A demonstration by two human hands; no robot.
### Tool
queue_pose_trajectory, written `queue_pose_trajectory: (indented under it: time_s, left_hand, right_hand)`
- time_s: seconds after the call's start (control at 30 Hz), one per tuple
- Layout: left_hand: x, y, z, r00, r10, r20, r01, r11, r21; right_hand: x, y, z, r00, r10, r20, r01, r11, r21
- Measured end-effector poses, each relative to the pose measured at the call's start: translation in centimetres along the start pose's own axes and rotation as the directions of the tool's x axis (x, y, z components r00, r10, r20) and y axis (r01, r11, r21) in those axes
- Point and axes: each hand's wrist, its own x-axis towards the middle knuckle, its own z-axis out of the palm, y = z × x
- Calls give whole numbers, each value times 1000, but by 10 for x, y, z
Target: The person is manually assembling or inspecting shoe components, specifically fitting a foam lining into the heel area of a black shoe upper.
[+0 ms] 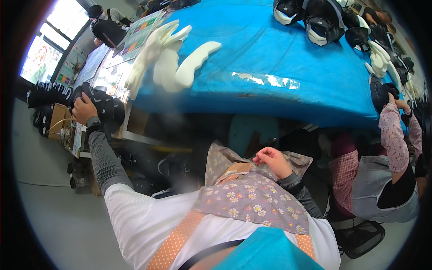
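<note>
Head view, blue-covered bench [229, 45]: spanning most of the upper half; bowed along the near edge by the lens, dropping off just ahead of the lap.
Room on the cover: broad stretch between white curved pieces [168, 72] at left and black bag-like items [321, 22] at upper right; marked near the front edge by a torn pale patch [265, 80].
Room at left: tight; hemmed in by stacked black pieces [47, 95] and a cardboard box [57, 119].
Room at right: taken up by a co-worker [382, 189], hands at a dark piece [380, 92] by the bench end.
Black shaped piece [110, 108]: at far left, just beyond the bench's left corner, touched by the left hand.
Left hand [85, 109]: out at the end of a nearly straight, gray-sleeved arm; fingers bent against the piece; can't tell how firmly closed.
Right hand [274, 162]: low over the floral apron [252, 198], elbow bent, well apart from the bench; fingers curled, tips close to the thumb; can't tell about a pinch.
Hard to make out: far side of the black shaped piece, dark clutter under the bench, hazy smear left of center, things cut by the black rim.
</note>
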Motion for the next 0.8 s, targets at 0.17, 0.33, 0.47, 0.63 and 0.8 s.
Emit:
queue_pose_trajectory:
  time_s: [0.17, 0.33, 0.47, 0.63, 0.8]
  left_hand:
    - [-3, 16, -16, 998, -18, 57, 20, 999, -42]
    - [-39, 83, -73, 970, 49, -239, -145, 904, -402]
    - [-66, 183, -122, 957, 164, -238, -288, 480, -828]
    - [-64, 300, -206, 748, 646, -148, -185, -11, -983]
    - [-138, 354, -158, 730, 675, 109, 64, 91, -994]
  right_hand:
    - [-1, -15, -6, 995, -44, 86, 42, 999, 24]
    - [2, -68, -27, 971, -113, 211, 125, 991, -43]
    - [19, -143, -37, 947, -216, 238, 276, 926, -258]
    - [67, -230, -35, 908, -331, 256, 407, 839, -360]
    - [148, -282, -51, 893, -449, 19, 441, 868, -230]
